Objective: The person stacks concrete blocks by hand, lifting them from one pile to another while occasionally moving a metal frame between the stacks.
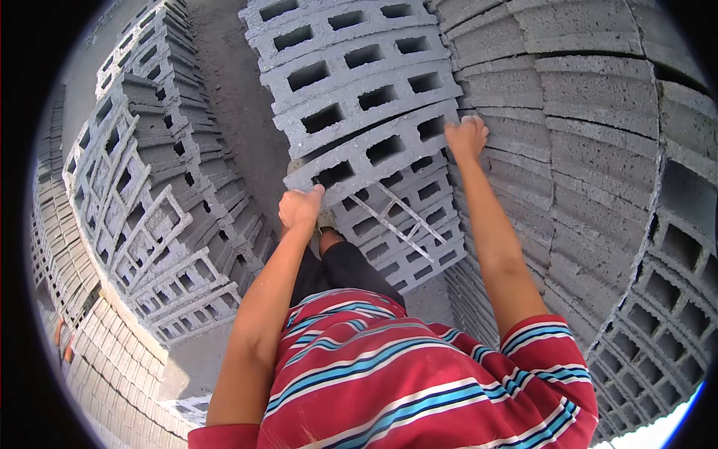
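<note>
A grey hollow concrete block (360,162) with three openings spans the space between my two hands, slightly askew from the row behind it. My left hand (301,206) is closed on its left end, thumb near the left opening. At its right end, my right hand (467,138) is closed with fingers curled over the edge. A dark gap shows between this block and the neighbouring row of hollow blocks (340,102). Below it, more stacked blocks (383,262) continue toward my legs, crossed by pale ladder-like stripes. The undersides of both hands are hidden.
A tall wall of stacked blocks (598,135) rises close on the right. Another long stack (168,217) stands to the left, some blocks leaning. Bare ground (232,97) runs between the stacks. Part of another person's arm (69,348) shows at the far left.
</note>
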`<state>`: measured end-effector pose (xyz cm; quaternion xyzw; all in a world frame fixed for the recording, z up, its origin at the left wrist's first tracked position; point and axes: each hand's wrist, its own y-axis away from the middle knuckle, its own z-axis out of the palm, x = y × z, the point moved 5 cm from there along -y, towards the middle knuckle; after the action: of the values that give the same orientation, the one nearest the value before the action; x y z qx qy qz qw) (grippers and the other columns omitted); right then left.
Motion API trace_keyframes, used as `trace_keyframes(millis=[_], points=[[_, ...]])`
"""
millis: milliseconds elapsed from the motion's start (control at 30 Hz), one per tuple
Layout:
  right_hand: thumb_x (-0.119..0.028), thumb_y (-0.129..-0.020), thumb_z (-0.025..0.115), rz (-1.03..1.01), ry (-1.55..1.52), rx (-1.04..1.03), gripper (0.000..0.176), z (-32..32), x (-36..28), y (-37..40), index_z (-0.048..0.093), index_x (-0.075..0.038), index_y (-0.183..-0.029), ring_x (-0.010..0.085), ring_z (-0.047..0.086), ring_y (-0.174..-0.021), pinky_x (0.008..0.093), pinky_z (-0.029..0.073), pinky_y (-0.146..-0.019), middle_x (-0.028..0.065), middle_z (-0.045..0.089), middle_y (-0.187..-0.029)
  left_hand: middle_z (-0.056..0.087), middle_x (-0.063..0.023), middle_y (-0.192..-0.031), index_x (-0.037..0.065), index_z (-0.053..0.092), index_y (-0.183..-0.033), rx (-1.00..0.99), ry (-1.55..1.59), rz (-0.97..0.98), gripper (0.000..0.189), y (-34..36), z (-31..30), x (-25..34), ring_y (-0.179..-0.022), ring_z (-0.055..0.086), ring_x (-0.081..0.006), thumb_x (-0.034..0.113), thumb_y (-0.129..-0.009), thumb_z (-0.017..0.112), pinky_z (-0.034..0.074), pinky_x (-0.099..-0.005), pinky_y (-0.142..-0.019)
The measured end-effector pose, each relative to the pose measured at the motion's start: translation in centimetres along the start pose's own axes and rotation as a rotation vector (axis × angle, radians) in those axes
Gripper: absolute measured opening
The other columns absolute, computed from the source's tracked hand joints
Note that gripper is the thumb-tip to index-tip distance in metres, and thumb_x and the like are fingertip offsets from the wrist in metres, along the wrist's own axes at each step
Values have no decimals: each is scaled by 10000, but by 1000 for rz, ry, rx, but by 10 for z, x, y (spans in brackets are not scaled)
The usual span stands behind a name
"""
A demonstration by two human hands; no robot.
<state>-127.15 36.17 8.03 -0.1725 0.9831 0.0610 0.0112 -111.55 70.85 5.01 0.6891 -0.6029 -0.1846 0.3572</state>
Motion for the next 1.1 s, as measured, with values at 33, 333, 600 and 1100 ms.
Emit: trace_keyframes(millis=[33,333,600,1100], points=[[-285,-720,624,-43,-101,224,467,-8,4,24,544,14,-1071,362,420,-1111,443,332,-933,195,475,-1196,645,-195,-916,22,684,-820,-5,-14,-1,478,1,1,1,-905,616,-327,450,-610,658,469,-373,-817],[-478,-513,790,-185,176,-615,1154,183,74,216,167,4,-1357,371,276,-1238,440,207,-1027,222,273,-1341,642,-216,-784,-65,638,-724,75,-55,82,584,-4,8,-4,-778,635,-311,504,-599,670,467,-384,-735],[-320,-441,832,-148,9,-418,1063,176,96,241,262,-24,-1288,314,357,-1089,439,260,-949,134,389,-1147,643,-221,-812,-40,661,-698,39,-120,99,527,8,14,1,-812,633,-312,477,-597,657,471,-371,-751],[-325,-590,770,292,31,-81,835,176,145,239,333,-53,-1247,312,373,-1142,435,310,-923,156,371,-1237,636,-240,-879,-33,670,-772,75,-98,64,521,17,13,-2,-882,618,-347,456,-594,650,468,-380,-802]])
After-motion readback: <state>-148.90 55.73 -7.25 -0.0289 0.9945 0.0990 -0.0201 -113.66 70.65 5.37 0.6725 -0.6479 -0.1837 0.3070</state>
